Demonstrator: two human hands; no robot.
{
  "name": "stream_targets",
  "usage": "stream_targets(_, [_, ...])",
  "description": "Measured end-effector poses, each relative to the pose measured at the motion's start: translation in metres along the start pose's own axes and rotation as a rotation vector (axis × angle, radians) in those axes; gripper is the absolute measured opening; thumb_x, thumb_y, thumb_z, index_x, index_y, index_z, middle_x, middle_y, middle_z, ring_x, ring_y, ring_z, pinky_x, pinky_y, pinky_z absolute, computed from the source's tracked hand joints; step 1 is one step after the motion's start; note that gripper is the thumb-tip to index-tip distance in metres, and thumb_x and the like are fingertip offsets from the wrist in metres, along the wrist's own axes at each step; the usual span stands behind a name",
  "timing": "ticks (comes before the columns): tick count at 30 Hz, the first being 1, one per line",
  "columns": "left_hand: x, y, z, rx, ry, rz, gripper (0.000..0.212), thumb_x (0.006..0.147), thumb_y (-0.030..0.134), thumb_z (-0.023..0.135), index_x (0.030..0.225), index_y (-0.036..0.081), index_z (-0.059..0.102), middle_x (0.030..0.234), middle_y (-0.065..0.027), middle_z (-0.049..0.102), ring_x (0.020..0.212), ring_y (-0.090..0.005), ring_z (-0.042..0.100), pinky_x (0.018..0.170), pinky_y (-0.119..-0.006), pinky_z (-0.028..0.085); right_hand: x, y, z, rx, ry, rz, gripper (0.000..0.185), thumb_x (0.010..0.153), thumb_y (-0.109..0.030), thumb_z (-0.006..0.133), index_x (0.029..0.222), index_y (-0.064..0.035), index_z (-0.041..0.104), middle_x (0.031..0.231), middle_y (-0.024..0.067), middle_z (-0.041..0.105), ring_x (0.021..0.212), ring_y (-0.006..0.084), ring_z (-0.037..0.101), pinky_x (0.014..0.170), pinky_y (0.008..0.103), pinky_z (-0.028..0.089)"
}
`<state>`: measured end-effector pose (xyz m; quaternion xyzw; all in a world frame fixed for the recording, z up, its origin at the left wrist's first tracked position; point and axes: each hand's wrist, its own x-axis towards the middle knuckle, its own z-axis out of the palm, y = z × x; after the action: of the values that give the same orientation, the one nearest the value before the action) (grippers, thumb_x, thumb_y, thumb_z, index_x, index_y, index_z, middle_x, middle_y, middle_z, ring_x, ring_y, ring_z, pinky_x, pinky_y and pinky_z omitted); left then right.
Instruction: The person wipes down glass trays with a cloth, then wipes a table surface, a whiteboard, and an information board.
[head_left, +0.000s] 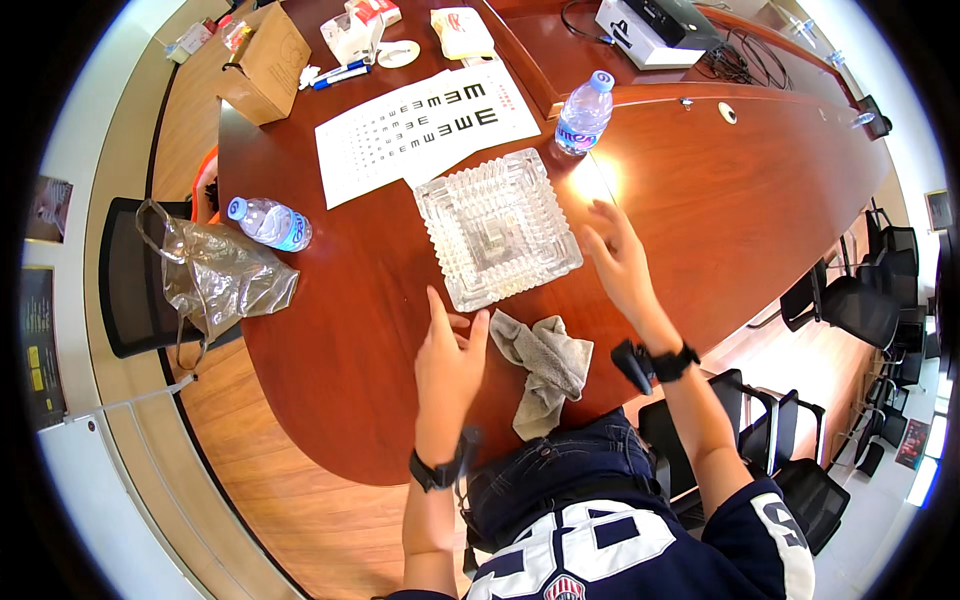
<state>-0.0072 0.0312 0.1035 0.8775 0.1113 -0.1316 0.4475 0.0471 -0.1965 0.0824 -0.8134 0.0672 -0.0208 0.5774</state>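
A square, ridged clear-glass ashtray (487, 234) rests on the polished wooden table (337, 360). My left hand (450, 360) is at its near left corner, fingers apart and nothing held; whether a fingertip touches the glass I cannot tell. On the other side, my right hand (616, 251) hovers just right of the ashtray with thumb and fingers spread, also holding nothing. Between my hands and close to me lies a crumpled grey cloth (551, 364), just below the ashtray's near edge.
Beyond the ashtray lie eye-chart sheets (420, 127). One water bottle (583, 116) stands behind right; another bottle (271, 225) is at left, beside a plastic bag (225, 270) at the table edge. Farther off are a cardboard box (266, 67), blue markers (341, 75) and a white box (641, 41).
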Motion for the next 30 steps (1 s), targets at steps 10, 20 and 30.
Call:
stream_targets(10, [-0.079, -0.113, 0.122, 0.372, -0.318, 0.531, 0.082, 0.072, 0.025, 0.067, 0.135, -0.005, 0.023, 0.141, -0.0254, 0.022, 0.131, -0.0358, 0.026, 0.104, -0.046, 0.027, -0.125, 0.117, 0.047, -0.719, -0.383, -0.307, 0.061, 0.083, -0.023, 0.052, 0.136, -0.0029, 0.031, 0.144, 0.0223, 0.02, 0.133, 0.0364, 0.02, 0.108, 0.0452, 0.018])
stream_targets(20, [-0.095, -0.106, 0.146, 0.335, -0.076, 0.397, 0.075, 0.075, 0.025, 0.062, 0.131, -0.01, 0.027, 0.139, -0.0282, 0.025, 0.13, -0.0372, 0.025, 0.107, -0.047, 0.021, -0.106, 0.105, 0.068, -0.747, -0.495, -0.614, 0.059, 0.077, -0.011, 0.052, 0.133, -0.0041, 0.036, 0.137, 0.0152, 0.034, 0.129, 0.0305, 0.03, 0.108, 0.0472, 0.02])
stream_targets(30, [-0.138, -0.118, 0.154, 0.435, -0.096, 0.306, 0.071, 0.075, 0.019, 0.061, 0.129, -0.012, 0.029, 0.137, -0.0311, 0.026, 0.13, -0.0409, 0.023, 0.108, -0.046, 0.019, -0.122, 0.103, 0.103, -0.725, -0.325, -0.552, 0.057, 0.074, -0.01, 0.053, 0.13, -0.0034, 0.04, 0.132, 0.0122, 0.038, 0.125, 0.0295, 0.032, 0.109, 0.0487, 0.018])
